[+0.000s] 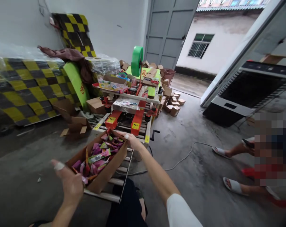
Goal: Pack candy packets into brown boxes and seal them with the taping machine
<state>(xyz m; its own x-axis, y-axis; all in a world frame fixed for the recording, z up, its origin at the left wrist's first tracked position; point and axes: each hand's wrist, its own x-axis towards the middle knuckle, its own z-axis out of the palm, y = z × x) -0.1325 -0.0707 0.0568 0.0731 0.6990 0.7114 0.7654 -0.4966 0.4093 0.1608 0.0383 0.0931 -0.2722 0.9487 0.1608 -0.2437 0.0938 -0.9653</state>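
Note:
An open cardboard box (110,171) full of small purple, pink and green packets (100,154) rests at a slant on the near end of a roller conveyor (116,181). My left hand (72,184) is at the box's near left end, its taped thumb raised and its fingers partly hidden against the cardboard. My right hand (131,141), with white tape on a finger, grips the far right end. Just beyond the box stands a carton-taping machine (124,119) with orange side guides and a large green tape roll (136,61) on top.
Small cardboard boxes (174,105) lie piled behind the machine. An open carton (75,127) is on the floor at left, near wrapped yellow-and-black stacks (31,88). A cable (180,162) crosses the floor. A person in light sandals (234,184) is at right, near a black air cooler (247,88).

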